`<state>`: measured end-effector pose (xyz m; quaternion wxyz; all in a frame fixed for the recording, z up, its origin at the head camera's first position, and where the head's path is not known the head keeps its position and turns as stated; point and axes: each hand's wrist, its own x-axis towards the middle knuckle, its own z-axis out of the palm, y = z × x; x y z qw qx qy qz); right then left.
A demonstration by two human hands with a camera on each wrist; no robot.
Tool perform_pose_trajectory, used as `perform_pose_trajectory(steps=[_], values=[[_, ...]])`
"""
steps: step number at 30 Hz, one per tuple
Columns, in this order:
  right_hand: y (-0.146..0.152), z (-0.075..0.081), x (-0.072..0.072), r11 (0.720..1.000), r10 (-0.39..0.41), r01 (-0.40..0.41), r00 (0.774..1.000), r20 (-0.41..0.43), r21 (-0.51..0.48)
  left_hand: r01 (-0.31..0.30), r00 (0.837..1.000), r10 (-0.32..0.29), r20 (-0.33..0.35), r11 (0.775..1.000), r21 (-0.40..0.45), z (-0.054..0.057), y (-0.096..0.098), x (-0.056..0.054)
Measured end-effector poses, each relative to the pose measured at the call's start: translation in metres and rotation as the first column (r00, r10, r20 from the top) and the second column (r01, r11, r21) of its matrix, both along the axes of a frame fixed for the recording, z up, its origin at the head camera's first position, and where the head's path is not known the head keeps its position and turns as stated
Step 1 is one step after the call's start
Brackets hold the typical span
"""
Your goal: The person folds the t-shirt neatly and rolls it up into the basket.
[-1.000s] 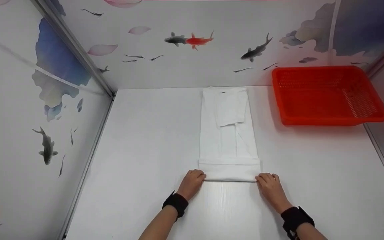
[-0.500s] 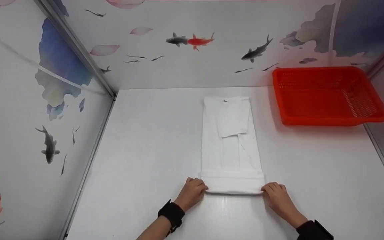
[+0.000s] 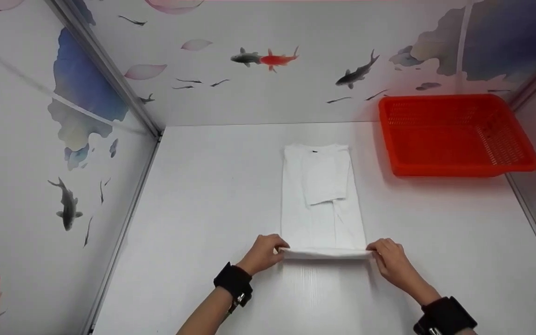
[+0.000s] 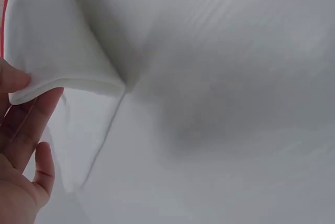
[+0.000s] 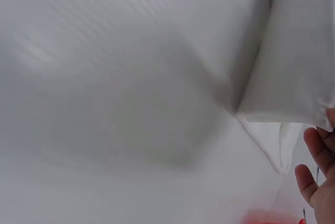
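Observation:
A white T-shirt [image 3: 321, 223], folded into a long narrow strip, lies on the white table with its collar end toward the back wall. A sleeve [image 3: 326, 179] lies folded in over its upper part. My left hand [image 3: 264, 251] pinches the left corner of the folded near end, and my right hand [image 3: 392, 261] pinches the right corner. Between them the folded band [image 3: 326, 253] stands lifted off the table. In the left wrist view thumb and fingers hold the layered cloth [image 4: 57, 51]. Only part of the right hand [image 5: 322, 166] shows in the right wrist view.
A red plastic basket [image 3: 458, 149] with perforated sides stands at the back right of the table [image 3: 203, 195]. Walls printed with fish and petals [image 3: 193, 93] close off the back and sides. Black bands [image 3: 234, 283] are strapped round both wrists.
The shirt has slid toward me on the table. Both hands, flat with the near end before, have now raised its folded edge, tipping the band up.

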<state>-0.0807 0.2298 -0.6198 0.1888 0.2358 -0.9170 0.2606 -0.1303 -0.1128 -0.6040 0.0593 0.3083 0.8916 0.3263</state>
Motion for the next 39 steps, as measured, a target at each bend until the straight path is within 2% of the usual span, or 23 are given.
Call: perform_pose_trajectory(steps=[5, 9, 14, 19, 23, 26, 30, 32, 35, 39], values=[[-0.001, 0.004, -0.027, 0.998, -0.037, 0.04, 0.996, 0.08, -0.041, -0.097, 0.988, 0.089, 0.124, 0.994, 0.059, 0.004, 0.006, -0.028], [-0.003, 0.0, -0.045, 0.995, -0.077, 0.086, 0.983, 0.169, -0.051, -0.19, 0.97, 0.177, 0.164, 0.979, 0.069, 0.001, 0.012, -0.042], [-0.006, -0.008, -0.062, 0.991, -0.118, 0.132, 0.957, 0.264, -0.036, -0.299, 0.943, 0.284, 0.174, 0.952, 0.065, -0.009, 0.018, -0.052], [-0.01, -0.016, -0.074, 0.985, -0.166, 0.172, 0.938, 0.303, 0.006, -0.376, 0.909, 0.359, 0.21, 0.925, 0.047, -0.018, 0.026, -0.058], [-0.011, -0.023, -0.08, 0.98, -0.197, 0.193, 0.93, 0.311, 0.044, -0.404, 0.901, 0.395, 0.181, 0.915, 0.015, -0.024, 0.032, -0.061], [-0.013, -0.028, -0.083, 0.977, -0.213, 0.203, 0.932, 0.293, 0.064, -0.411, 0.905, 0.411, 0.112, 0.911, -0.021, -0.029, 0.036, -0.061], [-0.015, -0.035, -0.085, 0.971, -0.234, 0.214, 0.941, 0.246, 0.104, -0.426, 0.905, 0.426, -0.016, 0.902, -0.063, -0.038, 0.038, -0.06], [-0.016, -0.039, -0.086, 0.967, -0.247, 0.223, 0.943, 0.224, 0.126, -0.447, 0.894, 0.443, -0.059, 0.892, -0.067, -0.042, 0.039, -0.059], [-0.017, -0.042, -0.088, 0.958, -0.269, 0.241, 0.942, 0.199, 0.156, -0.482, 0.875, 0.476, -0.085, 0.874, -0.069, -0.047, 0.04, -0.059], [-0.016, -0.042, -0.092, 0.951, -0.286, 0.257, 0.943, 0.17, 0.174, -0.506, 0.86, 0.498, -0.108, 0.86, -0.068, -0.046, 0.041, -0.06]])
